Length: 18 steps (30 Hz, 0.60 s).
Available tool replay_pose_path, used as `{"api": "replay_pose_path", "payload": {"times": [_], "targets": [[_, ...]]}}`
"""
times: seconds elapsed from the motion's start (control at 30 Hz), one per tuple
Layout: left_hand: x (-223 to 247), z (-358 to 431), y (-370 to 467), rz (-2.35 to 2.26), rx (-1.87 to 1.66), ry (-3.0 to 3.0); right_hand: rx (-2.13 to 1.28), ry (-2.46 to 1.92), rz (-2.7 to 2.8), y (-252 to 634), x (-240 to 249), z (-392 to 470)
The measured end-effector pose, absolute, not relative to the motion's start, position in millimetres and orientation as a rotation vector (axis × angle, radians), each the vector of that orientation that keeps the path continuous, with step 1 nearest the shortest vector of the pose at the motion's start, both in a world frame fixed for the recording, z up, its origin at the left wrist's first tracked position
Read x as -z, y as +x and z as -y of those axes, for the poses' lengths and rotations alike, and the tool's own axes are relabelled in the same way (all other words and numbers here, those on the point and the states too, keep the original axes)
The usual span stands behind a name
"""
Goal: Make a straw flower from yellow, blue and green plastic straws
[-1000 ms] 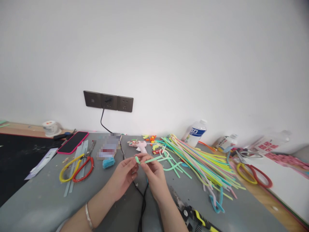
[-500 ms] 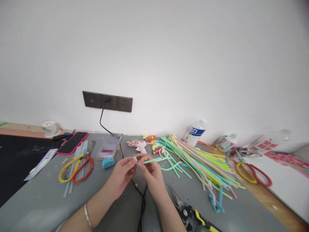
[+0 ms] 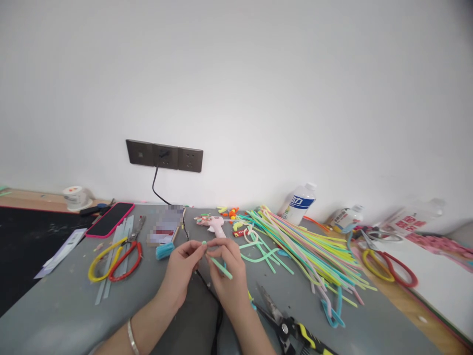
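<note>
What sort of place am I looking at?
Probably a craft worktable against a wall: a spread of pastel pipe cleaners, a pink glue gun and red-and-yellow-handled scissors lie on it.

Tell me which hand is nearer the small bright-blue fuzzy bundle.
Left. The left hand is just right of the bundle, slightly closer to the camera; the right hand is farther right.

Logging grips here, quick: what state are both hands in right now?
Left hand: closed, pinching the green pipe cleaner near its upper end.
Right hand: closed, holding the same green pipe cleaner.
</note>
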<state>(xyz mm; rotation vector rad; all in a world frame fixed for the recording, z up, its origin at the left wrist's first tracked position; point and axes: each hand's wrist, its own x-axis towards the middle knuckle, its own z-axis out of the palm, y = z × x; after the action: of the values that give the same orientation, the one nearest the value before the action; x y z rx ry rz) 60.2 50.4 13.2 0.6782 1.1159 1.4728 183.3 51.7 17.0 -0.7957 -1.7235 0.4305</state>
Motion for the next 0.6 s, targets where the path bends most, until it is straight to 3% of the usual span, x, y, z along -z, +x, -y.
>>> {"api": "replay_pose_path", "payload": {"times": [0.43,0.6], "targets": [[-22,-56,50,-0.97,-1.13,0.824,-0.757,-0.776,1.627,185,-18,-54],[-28,-55,44,-0.802,-0.947,0.73,-1.067,-0.728,1.472,187,-21,-58]]}}
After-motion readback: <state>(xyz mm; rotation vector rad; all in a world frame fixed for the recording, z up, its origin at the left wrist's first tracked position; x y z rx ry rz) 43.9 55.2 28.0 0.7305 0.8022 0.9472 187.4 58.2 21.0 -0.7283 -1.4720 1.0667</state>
